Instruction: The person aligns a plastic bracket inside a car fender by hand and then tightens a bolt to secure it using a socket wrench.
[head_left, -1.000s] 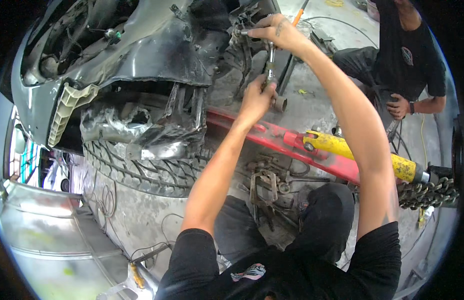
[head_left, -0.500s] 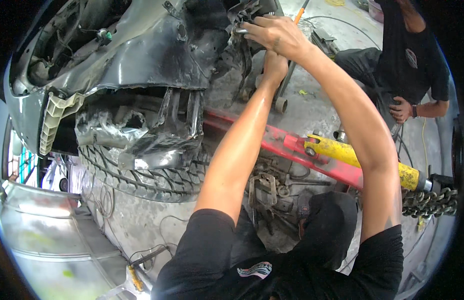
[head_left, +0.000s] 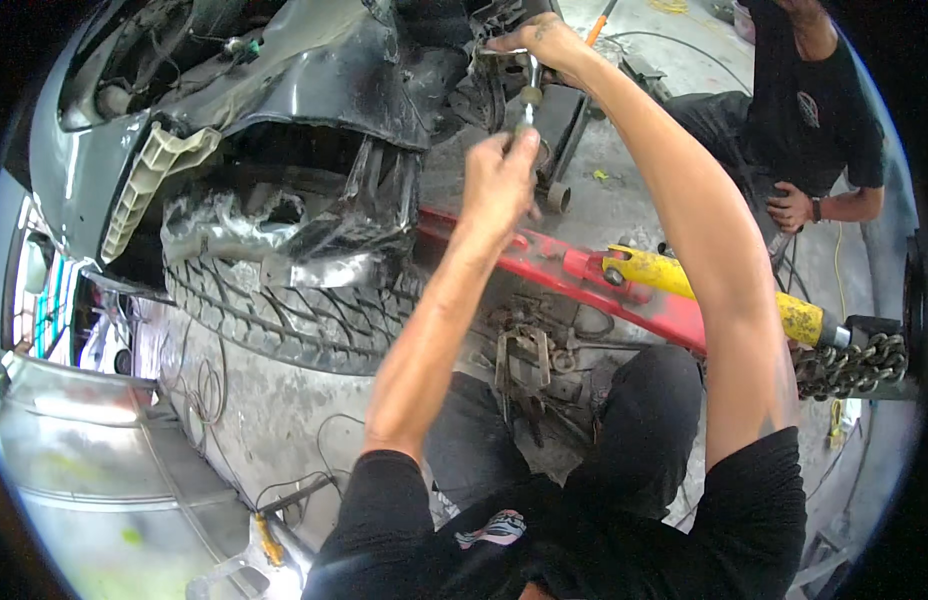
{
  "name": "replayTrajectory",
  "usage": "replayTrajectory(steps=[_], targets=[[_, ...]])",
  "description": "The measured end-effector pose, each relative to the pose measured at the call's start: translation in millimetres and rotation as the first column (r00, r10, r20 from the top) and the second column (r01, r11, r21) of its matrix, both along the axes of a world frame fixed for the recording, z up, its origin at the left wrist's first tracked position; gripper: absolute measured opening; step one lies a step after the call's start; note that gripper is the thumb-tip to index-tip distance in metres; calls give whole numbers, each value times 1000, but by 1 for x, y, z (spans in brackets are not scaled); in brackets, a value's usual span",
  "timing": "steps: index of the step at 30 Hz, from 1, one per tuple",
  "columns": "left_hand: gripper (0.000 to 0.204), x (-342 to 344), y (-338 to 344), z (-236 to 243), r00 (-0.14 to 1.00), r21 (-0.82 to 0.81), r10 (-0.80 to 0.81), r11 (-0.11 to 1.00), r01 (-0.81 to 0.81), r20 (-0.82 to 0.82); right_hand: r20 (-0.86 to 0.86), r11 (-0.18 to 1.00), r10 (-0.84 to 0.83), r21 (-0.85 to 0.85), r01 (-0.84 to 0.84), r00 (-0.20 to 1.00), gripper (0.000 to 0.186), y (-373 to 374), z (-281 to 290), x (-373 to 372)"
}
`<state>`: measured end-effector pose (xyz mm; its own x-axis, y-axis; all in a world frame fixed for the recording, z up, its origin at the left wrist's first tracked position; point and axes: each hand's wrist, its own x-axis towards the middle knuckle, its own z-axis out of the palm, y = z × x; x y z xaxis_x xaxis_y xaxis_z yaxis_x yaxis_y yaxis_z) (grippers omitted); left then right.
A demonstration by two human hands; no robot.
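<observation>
A chrome ratchet wrench (head_left: 531, 97) runs from the car's torn front end down toward me. My left hand (head_left: 501, 178) is closed round its lower, handle end, thumb along the shaft. At its upper end my right hand (head_left: 550, 46) curls over the tool, close against the bent metal of the body; the fastener there is hidden behind the fingers. Just left of both hands is the dark, crumpled inner fender (head_left: 329, 85) of the car. Below that sits a tyre (head_left: 274, 325) under a scraped metal panel.
Under my forearms lies a red steel beam (head_left: 604, 295) with a yellow hydraulic ram (head_left: 674, 280) and a heavy chain (head_left: 854, 368). Clamps (head_left: 524, 350) and other tools lie on the floor before my knees. A co-worker in black (head_left: 814, 120) is at the right.
My left hand has come down and toward me, baring the ratchet wrench's shaft between the hands. My right hand has stayed at the car's front end, shifting slightly up. The view has moved slightly.
</observation>
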<state>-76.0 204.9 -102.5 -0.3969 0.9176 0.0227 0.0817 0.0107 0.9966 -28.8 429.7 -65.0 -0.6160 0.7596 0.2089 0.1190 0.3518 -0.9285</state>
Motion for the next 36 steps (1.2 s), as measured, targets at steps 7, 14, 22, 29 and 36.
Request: replayTrajectory(steps=[7, 14, 22, 29, 36], targets=[[25, -11, 16, -41, 973, 42, -13, 999, 23, -230, -125, 995, 87, 61, -79, 988, 31, -11, -4, 32], [26, -35, 98, -115, 876, 113, 70, 993, -18, -478, -133, 790, -52, 601, 122, 990, 35, -16, -31, 27], [36, -23, 159, -100, 875, 242, 101, 970, 20, -474, -51, 368, -112, 926, 89, 992, 32, 9, -40, 23], [36, 15, 183, -69, 983, 449, 110, 893, -33, -147, 0, -62, -205, 998, -13, 979, 50, 18, -41, 26], [39, -28, 227, -73, 970, 562, 79, 825, 66, -230, -50, -128, -134, 991, 33, 990, 68, 18, -34, 5]])
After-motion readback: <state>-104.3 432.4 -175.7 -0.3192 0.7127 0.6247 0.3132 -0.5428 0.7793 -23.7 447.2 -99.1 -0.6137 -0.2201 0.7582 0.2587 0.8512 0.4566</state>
